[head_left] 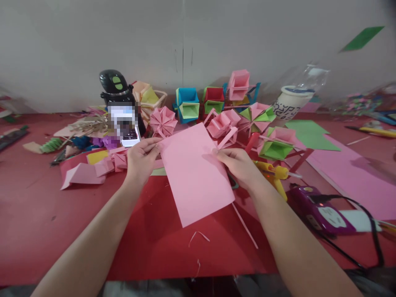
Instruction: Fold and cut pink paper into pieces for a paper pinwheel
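A plain pink sheet of paper is held tilted above the red table between my two hands. My left hand pinches its upper left corner between thumb and fingers. On the opposite side, my right hand grips the upper right edge the same way. Just behind the sheet stand folded paper pieces, among them a pink pleated rosette and a pink paper box. A thin pink paper strip shows below the sheet's lower right corner.
A yellow glue gun and a purple power strip with a black cable lie right. Behind are a lit phone, a black bottle and a white cup. Green paper and pink paper lie right; scraps lie left.
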